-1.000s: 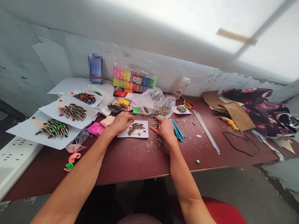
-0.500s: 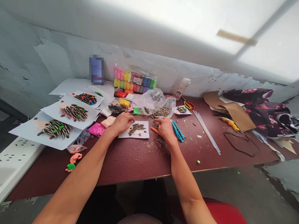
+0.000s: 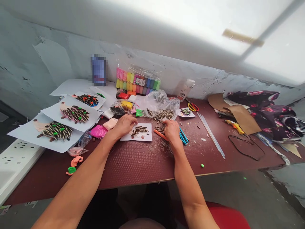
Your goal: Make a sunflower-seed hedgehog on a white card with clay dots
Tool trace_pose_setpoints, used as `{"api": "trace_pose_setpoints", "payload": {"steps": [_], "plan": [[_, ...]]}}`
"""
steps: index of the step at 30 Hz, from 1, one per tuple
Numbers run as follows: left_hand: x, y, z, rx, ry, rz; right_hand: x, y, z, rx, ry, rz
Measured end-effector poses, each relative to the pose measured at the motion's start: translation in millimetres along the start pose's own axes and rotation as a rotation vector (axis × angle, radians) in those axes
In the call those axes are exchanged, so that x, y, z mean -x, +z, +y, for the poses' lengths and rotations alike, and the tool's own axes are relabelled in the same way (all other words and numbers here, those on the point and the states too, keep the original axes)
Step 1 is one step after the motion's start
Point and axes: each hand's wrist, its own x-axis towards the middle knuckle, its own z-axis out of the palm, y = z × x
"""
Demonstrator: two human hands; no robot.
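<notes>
A small white card (image 3: 148, 130) lies in front of me, bearing a white clay shape covered with rows of striped sunflower seeds (image 3: 140, 129) and small brown dots along its lower side. My left hand (image 3: 125, 124) rests on the card's upper left corner, its curled fingers and thumb at the edge. To the right, my right hand (image 3: 171, 129) is over loose seeds, fingers drawn together; its fingertips are partly hidden, and I cannot make out what is between them. An orange-handled tool (image 3: 160, 135) lies beside that hand, and blue-handled tools (image 3: 183, 136) lie just past it.
More seeds (image 3: 164, 114) spill from a clear plastic bag (image 3: 158, 100). Finished seed hedgehogs on paper (image 3: 77, 114) stack at left, above a white power strip (image 3: 21, 159). Clay packs (image 3: 138, 84), a bottle (image 3: 186, 89), scissors (image 3: 192, 106), glue sticks (image 3: 211, 136) and a glue gun (image 3: 235, 126) stand or lie around.
My right hand has drawn its extended finger in and shifted slightly right, now partly covering the blue-handled tools. My left hand stays at the card.
</notes>
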Motion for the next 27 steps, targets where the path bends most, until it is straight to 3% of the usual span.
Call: {"api": "trace_pose_setpoints", "payload": {"steps": [17, 23, 27], "plan": [[1, -5.8, 4, 0.022, -0.030, -0.031, -2, -9, 13, -0.072, 0.050, -0.132], [1, -5.1, 3, 0.032, -0.025, -0.026, -2, -7, 9, -0.114, 0.010, -0.137], [1, -4.0, 2, 0.024, -0.016, -0.015, -1, -2, 4, -0.277, -0.054, -0.115]]}}
